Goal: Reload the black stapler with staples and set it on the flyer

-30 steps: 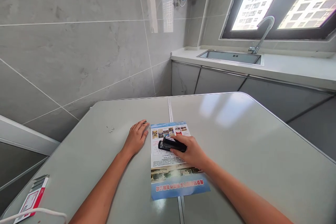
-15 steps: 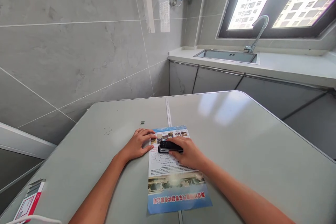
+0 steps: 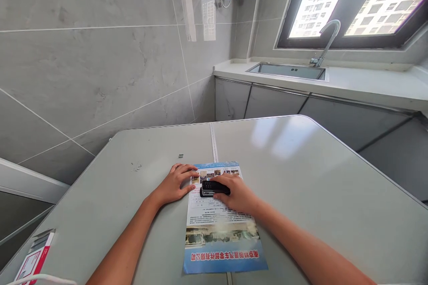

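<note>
A printed leaflet (image 3: 219,231) with blue bands and photos lies flat on the grey table (image 3: 301,178). My right hand (image 3: 236,193) is closed around a black stapler (image 3: 212,188) resting on the leaflet's upper part. My left hand (image 3: 175,183) lies flat with fingers spread, its fingertips on the leaflet's upper left edge, just left of the stapler. A small staple (image 3: 181,156) lies on the table beyond my left hand.
A red and white box (image 3: 31,260) with a white cord (image 3: 40,278) sits at the table's near left corner. Behind the table are a grey tiled wall, a counter with a steel sink (image 3: 287,70) and tap (image 3: 326,40), and a window.
My left hand slid right onto the leaflet's edge. The stapler in my right hand moved a little toward the leaflet's top left. The view shifted slightly.
</note>
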The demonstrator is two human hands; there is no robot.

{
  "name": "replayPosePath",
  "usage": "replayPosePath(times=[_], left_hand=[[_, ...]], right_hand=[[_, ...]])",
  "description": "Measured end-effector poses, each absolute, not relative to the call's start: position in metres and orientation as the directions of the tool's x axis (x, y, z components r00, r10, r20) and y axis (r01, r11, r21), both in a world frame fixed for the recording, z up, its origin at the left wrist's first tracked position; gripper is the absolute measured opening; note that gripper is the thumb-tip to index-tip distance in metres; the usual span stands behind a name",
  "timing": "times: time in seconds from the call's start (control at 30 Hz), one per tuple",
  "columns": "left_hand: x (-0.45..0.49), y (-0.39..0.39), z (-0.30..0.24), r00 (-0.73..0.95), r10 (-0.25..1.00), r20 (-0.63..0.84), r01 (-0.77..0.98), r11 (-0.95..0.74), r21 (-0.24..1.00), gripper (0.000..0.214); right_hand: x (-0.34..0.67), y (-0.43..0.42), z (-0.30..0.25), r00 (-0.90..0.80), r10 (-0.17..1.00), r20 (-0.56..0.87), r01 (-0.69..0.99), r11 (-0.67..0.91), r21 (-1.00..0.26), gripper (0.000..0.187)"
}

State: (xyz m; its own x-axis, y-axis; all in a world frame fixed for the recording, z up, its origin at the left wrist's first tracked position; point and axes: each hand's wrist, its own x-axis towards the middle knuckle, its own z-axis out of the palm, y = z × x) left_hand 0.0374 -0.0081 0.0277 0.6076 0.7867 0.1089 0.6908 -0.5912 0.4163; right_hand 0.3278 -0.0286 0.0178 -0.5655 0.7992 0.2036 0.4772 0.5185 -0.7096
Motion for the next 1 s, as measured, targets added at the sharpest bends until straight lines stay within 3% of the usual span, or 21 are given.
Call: replayPosePath(times=[0.2,0.37,0.57,1.0], left_hand=[[0.038,-0.009,0.027,0.607,0.785,0.123,0.687,-0.597,0.415,0.031],[0.042,-0.013,0.034,0.615,0.766,0.186,0.635,-0.622,0.458,0.020],[0.050,-0.016,0.033,0.633,0.765,0.116,0.607,-0.584,0.538,0.035],[0.056,-0.015,0.025,0.632,0.769,0.092,0.568,-0.541,0.620,0.020]], right_hand=[[0.347,-0.013,0.031,-0.606,0.758,0.242,0.395,0.551,-0.735,0.072],[0.386,0.004,0.055,-0.613,0.694,0.377,0.253,0.625,-0.739,0.027],[0.404,0.006,0.064,-0.770,0.580,0.266,0.258,0.664,-0.702,0.041],[0.406,0.004,0.067,-0.825,0.547,0.144,0.345,0.689,-0.637,0.055]])
